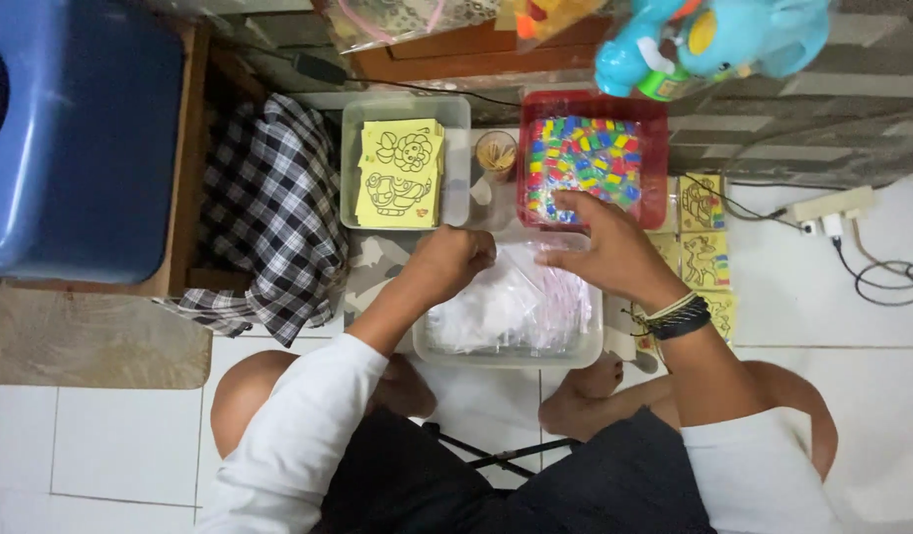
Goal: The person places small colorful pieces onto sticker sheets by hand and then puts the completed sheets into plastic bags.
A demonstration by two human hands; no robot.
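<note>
While the person sits cross-legged on the white tile floor (110,445), a clear tub (511,351) of small plastic bags (506,302) lies nearest, at 6 o'clock of the workspace. The left hand (451,259) is curled shut over its 10 o'clock corner; whether it holds anything cannot be told. The right hand (605,247), fingers spread, reaches to 12 o'clock, fingertips touching the red tray (659,148) of multicoloured pieces. At 11 o'clock, a clear tray (456,148) holds yellow picture cards (399,173).

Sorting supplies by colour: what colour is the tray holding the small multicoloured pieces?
Red, see-through plastic: the tray near the right hand, seen in the head view.
</note>
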